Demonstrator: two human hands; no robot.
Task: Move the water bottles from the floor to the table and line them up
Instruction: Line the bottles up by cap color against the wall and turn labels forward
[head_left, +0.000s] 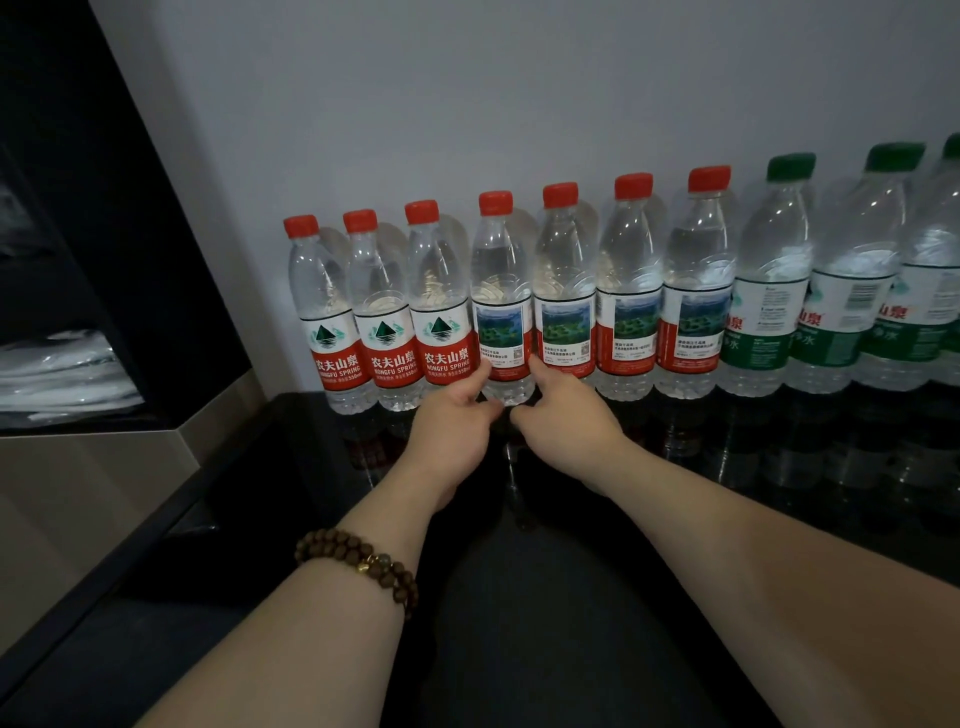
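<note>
Several red-capped water bottles (384, 312) stand in a row on the dark glossy table (545, 613), against the white wall. Green-capped bottles (769, 291) continue the row to the right. Both my hands flank the lower part of the fourth red-capped bottle (501, 291) from the left. My left hand (452, 431), with a bead bracelet on its wrist, presses its thumb on the bottle's left side. My right hand (566, 421) presses a thumb on its right side. The other fingers of both hands are curled in front of the bottle's base.
A white wall (519, 104) stands right behind the row. A dark cabinet (104, 234) with white plastic-wrapped items (62, 374) on a shelf rises at the left, beside the table's left edge. The row runs out of view at the right.
</note>
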